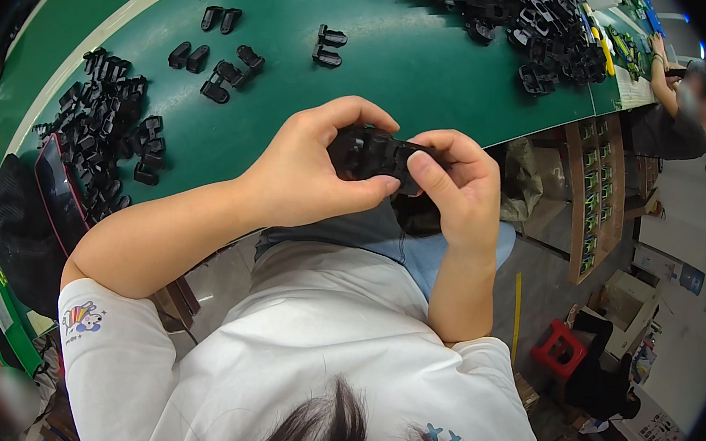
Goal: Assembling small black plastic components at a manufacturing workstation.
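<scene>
Between my two hands, over the table's near edge, is a black moulded plastic part (374, 156). My left hand (316, 162) grips its left end, thumb below and index finger above. My right hand (457, 179) pinches the right end, with the thumb pressed on its upper face. The fingers hide much of its outline, so I cannot tell whether it is one piece or two joined. On the green table (280, 94) beyond, similar black parts lie in small groups, such as a pair (330, 46) just past my left hand.
A pile of black parts (95, 123) lies at the left beside a red-edged dark tablet-like object (63, 184). A larger heap (525, 24) fills the far right. A wooden rack (589, 192) stands right of the table. Another person (678, 107) works at the far right; a red stool (560, 349) stands below.
</scene>
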Motion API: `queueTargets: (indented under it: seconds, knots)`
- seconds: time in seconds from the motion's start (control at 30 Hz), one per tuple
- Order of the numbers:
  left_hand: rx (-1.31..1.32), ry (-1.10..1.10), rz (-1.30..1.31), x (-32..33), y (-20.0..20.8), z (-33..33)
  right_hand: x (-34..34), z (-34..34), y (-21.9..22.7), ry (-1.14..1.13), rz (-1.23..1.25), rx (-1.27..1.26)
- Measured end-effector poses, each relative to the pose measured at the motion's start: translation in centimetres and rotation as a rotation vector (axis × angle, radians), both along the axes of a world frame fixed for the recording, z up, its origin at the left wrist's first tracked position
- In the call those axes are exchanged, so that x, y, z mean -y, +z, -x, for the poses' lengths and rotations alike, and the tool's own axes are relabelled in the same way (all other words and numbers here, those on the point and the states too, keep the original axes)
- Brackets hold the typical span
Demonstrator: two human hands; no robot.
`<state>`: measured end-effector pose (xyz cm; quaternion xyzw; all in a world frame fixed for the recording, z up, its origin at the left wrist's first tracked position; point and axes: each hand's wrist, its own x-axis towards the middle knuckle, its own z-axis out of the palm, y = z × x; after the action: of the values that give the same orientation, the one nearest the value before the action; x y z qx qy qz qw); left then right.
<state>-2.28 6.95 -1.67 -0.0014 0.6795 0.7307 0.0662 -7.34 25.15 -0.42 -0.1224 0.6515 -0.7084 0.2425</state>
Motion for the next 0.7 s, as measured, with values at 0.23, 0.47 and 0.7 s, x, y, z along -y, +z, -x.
queueTargets:
  seconds: [0.23,0.47,0.7]
  knots:
    - [0.056,-0.058,0.055,0.15,0.65,0.16,0.16,0.29,-0.09,-0.003,-0.122,-0.141]
    - [0.008,-0.068,0.031,0.09,0.49,-0.08,0.23,0.14,-0.16,0.037,-0.159,-0.234]
    - [0.025,-0.020,-0.005,-0.09,0.42,-0.09,0.65,-0.33,-0.49,-0.041,-0.201,-0.280]
